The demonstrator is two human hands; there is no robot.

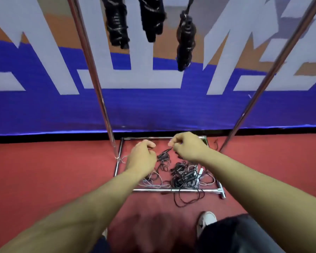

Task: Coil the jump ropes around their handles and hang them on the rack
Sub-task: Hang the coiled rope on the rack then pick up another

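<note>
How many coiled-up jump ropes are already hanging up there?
3, side by side between the rack's poles: left bundle, middle bundle, right bundle hanging lowest. The frame's top edge may hide others.

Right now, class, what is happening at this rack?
A person reaches both arms down toward a tangle of jump ropes lying on the red floor inside the rack's base frame. The right hand pinches a black rope end; the left hand hovers curled beside it, its grip unclear. Three coiled ropes already hang above.
</note>
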